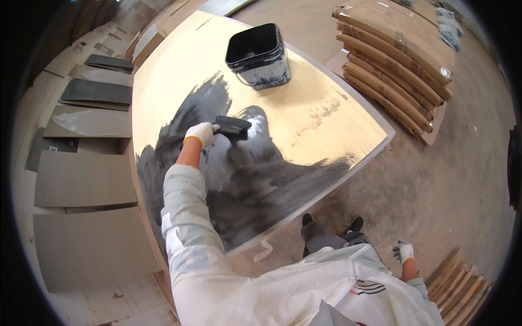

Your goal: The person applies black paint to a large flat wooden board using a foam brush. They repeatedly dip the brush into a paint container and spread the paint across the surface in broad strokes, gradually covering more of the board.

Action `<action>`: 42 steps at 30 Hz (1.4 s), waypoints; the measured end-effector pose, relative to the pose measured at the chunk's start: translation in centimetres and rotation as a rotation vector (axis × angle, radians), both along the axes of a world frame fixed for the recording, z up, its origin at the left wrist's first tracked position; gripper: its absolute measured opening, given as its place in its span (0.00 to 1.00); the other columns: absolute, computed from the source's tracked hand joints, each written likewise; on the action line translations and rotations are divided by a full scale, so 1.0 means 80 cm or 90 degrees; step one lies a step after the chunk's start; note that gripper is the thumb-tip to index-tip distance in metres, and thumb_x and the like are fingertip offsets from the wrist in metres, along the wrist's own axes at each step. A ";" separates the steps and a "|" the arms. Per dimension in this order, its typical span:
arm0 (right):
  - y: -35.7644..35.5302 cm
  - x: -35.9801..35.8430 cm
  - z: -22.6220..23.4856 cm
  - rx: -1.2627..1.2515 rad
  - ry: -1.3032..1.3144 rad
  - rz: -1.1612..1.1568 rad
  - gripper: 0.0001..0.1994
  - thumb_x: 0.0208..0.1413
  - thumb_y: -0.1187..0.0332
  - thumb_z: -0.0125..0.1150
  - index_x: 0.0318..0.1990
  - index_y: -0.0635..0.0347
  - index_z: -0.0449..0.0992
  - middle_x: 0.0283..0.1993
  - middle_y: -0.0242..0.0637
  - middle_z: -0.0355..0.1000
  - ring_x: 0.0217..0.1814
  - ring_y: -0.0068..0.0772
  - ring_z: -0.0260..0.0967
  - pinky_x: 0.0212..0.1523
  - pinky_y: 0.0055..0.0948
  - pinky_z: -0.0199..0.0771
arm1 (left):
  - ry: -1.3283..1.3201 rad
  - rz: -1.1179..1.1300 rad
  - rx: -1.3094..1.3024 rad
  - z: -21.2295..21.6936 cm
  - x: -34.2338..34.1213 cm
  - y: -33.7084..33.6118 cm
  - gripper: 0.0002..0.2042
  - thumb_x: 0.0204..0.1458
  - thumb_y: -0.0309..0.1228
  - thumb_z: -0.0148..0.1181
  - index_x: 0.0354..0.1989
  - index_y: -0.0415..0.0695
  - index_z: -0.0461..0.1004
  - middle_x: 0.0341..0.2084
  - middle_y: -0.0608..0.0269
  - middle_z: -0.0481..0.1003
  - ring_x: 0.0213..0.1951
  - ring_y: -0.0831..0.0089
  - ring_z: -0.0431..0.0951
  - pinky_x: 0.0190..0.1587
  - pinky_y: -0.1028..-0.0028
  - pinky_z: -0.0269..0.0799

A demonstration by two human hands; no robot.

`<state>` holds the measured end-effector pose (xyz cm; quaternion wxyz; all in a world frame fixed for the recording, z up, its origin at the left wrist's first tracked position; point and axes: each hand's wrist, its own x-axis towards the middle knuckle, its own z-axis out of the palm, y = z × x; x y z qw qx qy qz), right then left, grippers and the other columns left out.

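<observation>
My left hand (200,134), in a white glove with a yellow cuff, is closed round the handle of a wide, black-coated brush (234,128). The brush lies against a large pale wooden board (304,117), at the far edge of a smeared layer of dark grey paint (244,179). Beyond the brush, a square black-rimmed bucket (260,73) with a wire handle stands on bare wood, its outside stained dark. Down at my right side, away from the board, hangs my gloved right hand (404,251), its fingers loosely apart and nothing seen in them.
Several brown wrapped packages (391,65) are stacked beyond the board's right side. Along the left lie several grey panels (84,179), some under clear film. More brown boards (459,290) stand at the lower right. Dusty concrete floor (435,185) shows beside my feet.
</observation>
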<state>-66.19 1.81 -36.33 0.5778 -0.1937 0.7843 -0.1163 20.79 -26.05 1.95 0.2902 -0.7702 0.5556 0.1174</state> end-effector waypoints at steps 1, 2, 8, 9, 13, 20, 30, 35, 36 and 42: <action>0.002 -0.011 -0.005 0.003 0.002 -0.024 0.25 0.69 0.68 0.51 0.73 0.56 0.74 0.36 0.50 0.83 0.20 0.39 0.75 0.19 0.40 0.74 | -0.006 -0.018 -0.008 -0.003 -0.004 -0.005 0.27 0.62 0.34 0.58 0.71 0.69 0.77 0.55 0.56 0.85 0.55 0.57 0.86 0.59 0.61 0.81; 0.005 -0.026 -0.004 0.011 0.010 -0.043 0.25 0.69 0.67 0.51 0.73 0.56 0.74 0.36 0.50 0.83 0.20 0.40 0.75 0.19 0.41 0.74 | -0.001 -0.123 0.020 -0.002 -0.008 0.000 0.29 0.60 0.33 0.60 0.72 0.71 0.76 0.55 0.56 0.85 0.55 0.58 0.86 0.59 0.61 0.82; 0.023 -0.025 -0.010 0.086 0.010 -0.102 0.22 0.71 0.65 0.52 0.69 0.55 0.74 0.35 0.48 0.82 0.20 0.43 0.73 0.18 0.42 0.70 | -0.015 -0.021 -0.066 -0.012 0.019 -0.044 0.32 0.58 0.30 0.60 0.72 0.73 0.76 0.52 0.54 0.86 0.53 0.54 0.87 0.57 0.60 0.82; 0.025 -0.020 -0.002 0.078 0.019 -0.093 0.21 0.71 0.64 0.52 0.69 0.54 0.74 0.35 0.48 0.82 0.20 0.42 0.73 0.18 0.42 0.70 | 0.005 -0.052 -0.036 -0.014 0.012 -0.053 0.32 0.58 0.29 0.60 0.71 0.72 0.76 0.53 0.54 0.86 0.54 0.53 0.87 0.57 0.60 0.82; 0.009 0.018 0.017 0.001 0.010 -0.100 0.21 0.72 0.64 0.53 0.69 0.53 0.74 0.37 0.47 0.82 0.20 0.41 0.74 0.19 0.41 0.71 | 0.042 -0.173 0.056 0.025 0.003 -0.065 0.31 0.57 0.29 0.62 0.70 0.71 0.78 0.54 0.53 0.85 0.55 0.53 0.86 0.58 0.60 0.82; -0.018 0.075 0.057 -0.025 0.014 -0.067 0.22 0.71 0.68 0.55 0.71 0.59 0.73 0.38 0.49 0.83 0.22 0.38 0.76 0.20 0.38 0.75 | 0.037 -0.160 0.066 0.025 0.021 -0.052 0.29 0.58 0.33 0.65 0.69 0.71 0.78 0.55 0.55 0.85 0.55 0.53 0.86 0.60 0.60 0.81; -0.041 0.052 0.072 0.019 0.036 -0.035 0.24 0.71 0.69 0.54 0.72 0.61 0.73 0.38 0.51 0.83 0.21 0.39 0.75 0.21 0.38 0.76 | 0.064 -0.127 -0.014 0.003 0.050 -0.100 0.32 0.57 0.26 0.59 0.69 0.72 0.78 0.54 0.53 0.85 0.55 0.52 0.86 0.59 0.60 0.81; -0.085 0.068 0.087 -0.034 0.048 -0.002 0.27 0.67 0.71 0.52 0.74 0.60 0.71 0.38 0.48 0.83 0.20 0.35 0.74 0.20 0.35 0.74 | 0.021 -0.059 -0.007 -0.001 0.067 -0.106 0.35 0.54 0.25 0.60 0.71 0.75 0.76 0.53 0.55 0.85 0.53 0.54 0.87 0.57 0.62 0.82; -0.086 0.072 0.089 -0.034 0.057 0.015 0.28 0.66 0.71 0.53 0.74 0.60 0.71 0.38 0.48 0.83 0.20 0.34 0.74 0.21 0.35 0.74 | 0.017 -0.045 -0.018 -0.002 0.063 -0.111 0.35 0.55 0.25 0.59 0.71 0.75 0.76 0.53 0.56 0.86 0.53 0.54 0.86 0.58 0.62 0.82; -0.067 0.058 0.087 -0.051 0.061 -0.026 0.25 0.70 0.67 0.55 0.74 0.58 0.72 0.37 0.48 0.83 0.20 0.34 0.73 0.20 0.35 0.72 | 0.111 -0.180 0.038 0.029 0.001 -0.060 0.32 0.54 0.25 0.59 0.68 0.70 0.80 0.54 0.53 0.85 0.55 0.53 0.85 0.60 0.61 0.80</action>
